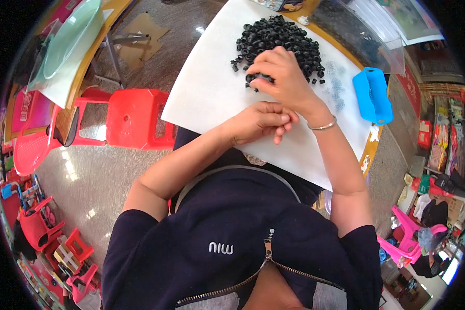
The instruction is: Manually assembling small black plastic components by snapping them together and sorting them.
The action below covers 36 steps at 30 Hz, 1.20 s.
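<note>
A heap of small black ring-shaped pieces lies on the white tabletop. My right hand reaches over the heap's near edge. Its thumb and fingers are curved and apart, with several loose black pieces visible between and below them. Close below it, nearer my body, is my left hand. The left fingers are curled in, with the thumb pressed against them; whatever they may hold is hidden. A metal bangle circles my right wrist.
A blue plastic basket stands at the table's right edge. Left of the table are a red stool and another table with a pale green basin. Pink plastic seating and goods shelves are at right.
</note>
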Each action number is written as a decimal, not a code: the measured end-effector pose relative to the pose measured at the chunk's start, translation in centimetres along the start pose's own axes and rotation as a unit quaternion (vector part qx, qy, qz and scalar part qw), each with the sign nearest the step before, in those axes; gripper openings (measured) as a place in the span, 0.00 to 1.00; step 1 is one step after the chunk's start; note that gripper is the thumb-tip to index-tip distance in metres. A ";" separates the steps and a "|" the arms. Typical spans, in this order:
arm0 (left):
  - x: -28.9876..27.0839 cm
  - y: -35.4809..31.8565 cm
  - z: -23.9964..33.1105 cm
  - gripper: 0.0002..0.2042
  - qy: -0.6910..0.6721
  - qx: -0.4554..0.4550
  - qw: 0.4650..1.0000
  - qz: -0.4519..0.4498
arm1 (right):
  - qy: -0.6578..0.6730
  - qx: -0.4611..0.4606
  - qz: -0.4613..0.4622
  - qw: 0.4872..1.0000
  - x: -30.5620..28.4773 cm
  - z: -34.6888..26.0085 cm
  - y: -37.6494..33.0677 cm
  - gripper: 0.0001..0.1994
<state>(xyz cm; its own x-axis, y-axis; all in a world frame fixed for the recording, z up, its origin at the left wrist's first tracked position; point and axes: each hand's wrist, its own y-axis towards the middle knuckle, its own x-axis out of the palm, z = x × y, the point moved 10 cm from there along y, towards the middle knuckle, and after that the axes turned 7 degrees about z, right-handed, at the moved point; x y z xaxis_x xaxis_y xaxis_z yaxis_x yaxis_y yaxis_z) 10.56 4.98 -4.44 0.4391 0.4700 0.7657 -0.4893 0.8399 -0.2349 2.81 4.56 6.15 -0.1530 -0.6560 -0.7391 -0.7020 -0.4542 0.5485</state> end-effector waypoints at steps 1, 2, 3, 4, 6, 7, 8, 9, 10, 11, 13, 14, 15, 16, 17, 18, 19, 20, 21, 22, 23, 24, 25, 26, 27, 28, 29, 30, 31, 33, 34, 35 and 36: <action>-0.2 0.1 0.4 0.13 -0.033 0.012 0.999 0.011 | 0.029 0.030 0.034 0.999 -1.8 0.3 -0.5 0.06; -0.7 0.0 0.8 0.13 -0.065 0.023 0.997 0.022 | 0.046 0.080 0.036 0.995 -3.1 0.6 -1.4 0.09; -1.0 -0.1 1.2 0.14 -0.099 0.033 0.994 0.034 | 0.076 0.132 0.057 0.987 -4.2 1.0 -2.7 0.09; -0.9 -0.1 1.5 0.15 -0.112 0.045 0.992 0.034 | 0.105 0.182 0.078 0.975 -5.0 1.5 -4.0 0.09; -0.8 -0.3 2.1 0.16 -0.138 0.065 0.988 0.038 | 0.149 0.220 0.139 0.954 -5.6 1.7 -6.5 0.09; -1.0 -0.1 1.8 0.17 -0.158 0.067 0.985 0.030 | 0.170 0.239 0.171 0.940 -5.8 1.7 -7.7 0.10; -0.9 0.0 1.6 0.17 -0.146 0.061 0.987 0.028 | 0.155 0.243 0.172 0.942 -5.6 1.2 -8.6 0.10; -0.7 0.1 1.6 0.17 -0.131 0.055 0.990 0.025 | 0.139 0.246 0.175 0.943 -5.6 0.7 -9.0 0.10; -0.7 0.3 1.6 0.17 -0.117 0.049 0.992 0.021 | 0.123 0.249 0.178 0.944 -5.5 0.2 -9.3 0.10; -1.1 0.1 1.2 0.17 -0.101 0.045 0.993 0.034 | 0.076 0.232 0.183 0.952 -5.3 -0.5 -9.6 0.11; -1.3 0.0 1.3 0.16 -0.077 0.050 0.995 0.038 | 0.038 0.226 0.201 0.952 -5.2 -1.4 -10.0 0.12; -1.3 0.0 1.3 0.16 -0.065 0.053 0.996 0.040 | 0.018 0.223 0.209 0.952 -5.3 -1.7 -10.2 0.12; -1.5 -0.1 1.2 0.16 -0.057 0.050 0.995 0.067 | 0.015 0.223 0.206 0.953 -5.3 -2.0 -10.3 0.12; -1.4 -0.1 1.3 0.15 -0.046 0.050 0.996 0.061 | 0.024 0.242 0.221 0.944 -5.8 -1.8 -10.9 0.12; -1.4 -0.1 1.4 0.15 -0.035 0.052 0.996 0.057 | 0.034 0.261 0.236 0.935 -6.4 -1.5 -11.5 0.12; -1.3 -0.2 1.5 0.14 -0.026 0.055 0.997 0.054 | 0.046 0.278 0.249 0.927 -6.9 -1.3 -12.1 0.12; -1.2 -0.3 1.8 0.13 -0.038 0.071 0.993 0.088 | 0.014 0.296 0.239 0.925 -7.9 -0.7 -12.9 0.11; -1.0 -0.2 1.7 0.14 -0.029 0.066 0.994 0.086 | -0.040 0.309 0.245 0.918 -8.9 0.5 -14.3 0.09; -0.9 -0.2 1.7 0.15 -0.021 0.062 0.994 0.084 | -0.077 0.341 0.255 0.902 -10.0 2.1 -15.8 0.08; -1.0 -0.2 1.6 0.16 -0.011 0.059 0.995 0.084 | -0.111 0.370 0.266 0.883 -11.0 3.6 -17.1 0.07; -1.1 -0.2 1.5 0.15 -0.010 0.057 0.995 0.086 | -0.149 0.359 0.254 0.886 -11.4 4.3 -17.3 0.07; -1.2 -0.1 1.5 0.15 -0.008 0.055 0.995 0.087 | -0.186 0.347 0.242 0.887 -11.8 4.9 -17.3 0.06; -1.2 -0.1 1.4 0.15 -0.006 0.053 0.995 0.088 | -0.224 0.335 0.229 0.886 -12.0 5.2 -17.1 0.05; -1.1 -0.1 1.3 0.15 -0.005 0.053 0.995 0.086 | -0.241 0.320 0.216 0.890 -11.8 5.4 -16.9 0.05; -1.2 -0.1 1.4 0.14 -0.003 0.054 0.995 0.086 | -0.256 0.305 0.204 0.894 -11.4 5.6 -16.3 0.04; -1.2 0.0 1.5 0.14 0.000 0.055 0.995 0.086 | -0.271 0.289 0.193 0.898 -11.0 5.6 -15.9 0.04; -1.1 0.0 1.5 0.15 -0.001 0.055 0.995 0.084 | -0.273 0.292 0.189 0.897 -10.9 5.9 -15.8 0.04; -1.1 0.0 1.4 0.15 -0.004 0.055 0.995 0.082 | -0.275 0.295 0.184 0.896 -10.6 6.1 -15.7 0.04; -1.1 -0.1 1.4 0.15 -0.006 0.054 0.995 0.081 | -0.277 0.298 0.178 0.896 -10.4 6.2 -15.6 0.03; -0.9 -0.1 1.5 0.13 -0.029 0.050 0.996 0.066 | -0.283 0.289 0.185 0.896 -10.5 6.0 -15.3 0.03; -0.8 -0.2 1.6 0.13 -0.041 0.048 0.996 0.059 | -0.286 0.285 0.187 0.896 -10.6 5.7 -15.0 0.03; -0.8 -0.1 1.6 0.13 -0.048 0.042 0.996 0.055 | -0.210 0.327 0.206 0.898 -10.7 6.1 -15.4 0.03; -0.6 0.0 1.5 0.13 -0.056 0.039 0.996 0.052 | -0.132 0.365 0.221 0.895 -10.7 6.0 -15.5 0.03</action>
<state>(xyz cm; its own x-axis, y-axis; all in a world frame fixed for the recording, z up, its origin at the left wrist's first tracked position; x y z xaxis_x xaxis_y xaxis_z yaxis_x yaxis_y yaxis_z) 9.12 4.23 -4.01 0.2982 0.5159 0.8031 -0.5862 0.7630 -0.2725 11.15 22.18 3.25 -0.6193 -0.4656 -0.6322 -0.7848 0.3933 0.4790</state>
